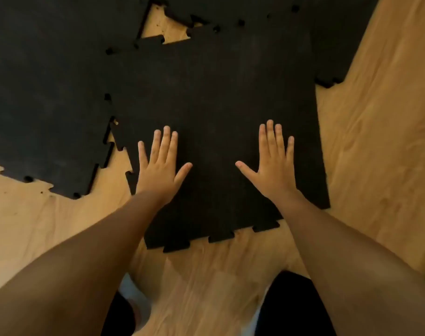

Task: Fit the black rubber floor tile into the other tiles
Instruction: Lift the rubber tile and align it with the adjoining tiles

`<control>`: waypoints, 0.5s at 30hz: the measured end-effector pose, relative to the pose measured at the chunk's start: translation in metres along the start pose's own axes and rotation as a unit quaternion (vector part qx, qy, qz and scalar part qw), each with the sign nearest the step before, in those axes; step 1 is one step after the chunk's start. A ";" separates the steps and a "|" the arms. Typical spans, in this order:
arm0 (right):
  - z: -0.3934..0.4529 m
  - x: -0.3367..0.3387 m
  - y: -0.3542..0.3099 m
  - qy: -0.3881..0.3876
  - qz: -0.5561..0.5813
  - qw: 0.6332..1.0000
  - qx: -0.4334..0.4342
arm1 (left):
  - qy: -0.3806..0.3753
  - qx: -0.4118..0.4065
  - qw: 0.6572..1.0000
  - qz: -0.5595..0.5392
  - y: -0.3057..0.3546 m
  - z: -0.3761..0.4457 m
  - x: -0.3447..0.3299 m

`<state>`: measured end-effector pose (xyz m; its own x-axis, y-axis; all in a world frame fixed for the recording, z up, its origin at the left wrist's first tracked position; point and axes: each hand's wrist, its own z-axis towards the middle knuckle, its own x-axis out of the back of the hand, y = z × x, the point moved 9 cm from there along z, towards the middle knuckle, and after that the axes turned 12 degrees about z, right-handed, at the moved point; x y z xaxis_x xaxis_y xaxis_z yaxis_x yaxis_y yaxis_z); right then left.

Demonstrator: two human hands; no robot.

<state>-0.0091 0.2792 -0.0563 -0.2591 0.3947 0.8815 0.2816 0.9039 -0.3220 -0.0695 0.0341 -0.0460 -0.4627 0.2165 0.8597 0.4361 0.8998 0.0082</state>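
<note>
A black rubber floor tile (214,112) with jigsaw-toothed edges lies on the wooden floor in the middle of the view. My left hand (159,169) rests flat on its near left part, fingers spread. My right hand (273,166) lies flat on its near right part, fingers spread too. A larger black tile (44,93) lies to the left, and another black tile (255,10) lies along the far side. The middle tile's far-left corner overlaps or meets these tiles. A gap of bare wood shows along its near left edge and at the far-left corner.
Bare wooden floor (376,154) stretches to the right and in front of the tile. A further tile edge (332,78) juts out at the far right. My legs in dark clothing (296,309) are at the bottom.
</note>
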 end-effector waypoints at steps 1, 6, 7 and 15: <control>0.002 -0.009 0.005 0.001 -0.006 1.000 -0.013 | -0.008 0.016 1.000 0.006 0.003 0.004 -0.012; 0.005 -0.024 0.015 0.087 -0.039 0.995 0.009 | 0.088 0.078 0.992 0.045 0.008 0.009 -0.035; 0.005 -0.023 0.015 0.091 -0.038 0.995 0.013 | 0.102 0.079 0.990 0.047 0.006 0.008 -0.034; 0.004 -0.018 0.009 0.056 -0.032 0.998 0.013 | 0.060 0.076 0.995 -0.002 -0.003 -0.012 -0.040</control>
<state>-0.0059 0.2807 -0.0762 -0.1698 0.3170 0.9331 0.2436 0.9310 -0.2720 -0.0429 0.0186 -0.0740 -0.3645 0.1738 0.9148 0.3076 0.9498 -0.0579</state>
